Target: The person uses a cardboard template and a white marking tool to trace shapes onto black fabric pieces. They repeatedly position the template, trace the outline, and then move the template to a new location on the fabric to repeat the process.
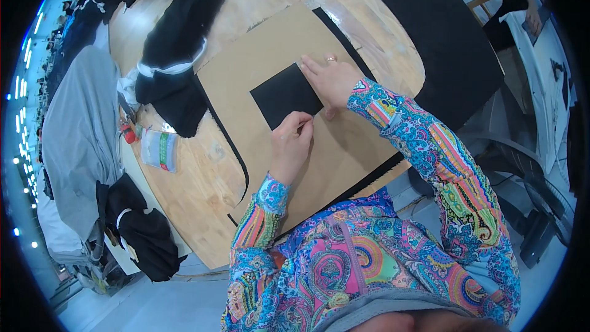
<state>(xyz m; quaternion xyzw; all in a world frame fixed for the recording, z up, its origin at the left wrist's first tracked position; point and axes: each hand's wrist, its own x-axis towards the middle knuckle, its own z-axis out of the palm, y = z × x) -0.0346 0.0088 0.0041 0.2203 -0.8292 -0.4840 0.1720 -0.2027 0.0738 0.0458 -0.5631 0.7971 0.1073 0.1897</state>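
Note:
A brown cardboard sheet [236,89] lies over black fabric [228,141] on the wooden table, and the fabric's edges stick out around it. In the sheet's middle is a black square [286,95]; I cannot tell whether it is a cut-out window or a piece laid on top. My left hand [292,144] is closed in a pinch at the square's near edge, and what its fingertips hold, if anything, is too small to name. With fingers stretched out, my right hand [332,83] lies on the cardboard along the square's right side.
Another black fabric panel [439,43] lies at the table's right. On the left are a black fabric bundle tied with white cloth [175,43], a clear packet with a green stripe [160,149] and a red-handled tool [128,133]. Grey cloth [80,135] hangs beyond the table's left edge.

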